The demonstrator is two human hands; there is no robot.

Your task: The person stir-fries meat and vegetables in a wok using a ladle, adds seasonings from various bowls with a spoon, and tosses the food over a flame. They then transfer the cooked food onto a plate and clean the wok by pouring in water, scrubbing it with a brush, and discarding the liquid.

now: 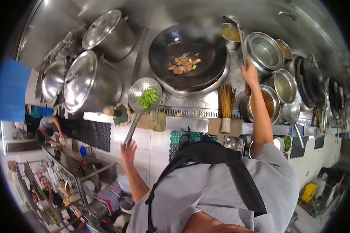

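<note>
My right hand (251,73) is wrapped round the handle of a long ladle (243,42). The ladle's head is over a pot of yellowish liquid (231,34) behind the burner. My left hand (128,152) is at the handle end of a perforated skimmer (133,128), its fingers apart. Sliced green peppers (147,98) lie in the skimmer's bowl, at the counter's front edge. Between my hands, a black wok (163,58) on the burner holds browned meat pieces (181,68) with a few bits of green. Steam blurs the wok's far rim.
Large lidded steel pots (91,77) stand on the left. A bamboo brush (226,105) is at the counter's front, right of the wok. Steel pots of liquid (266,50) and another skimmer (291,112) are farther right. A co-worker (50,128) bends at far left.
</note>
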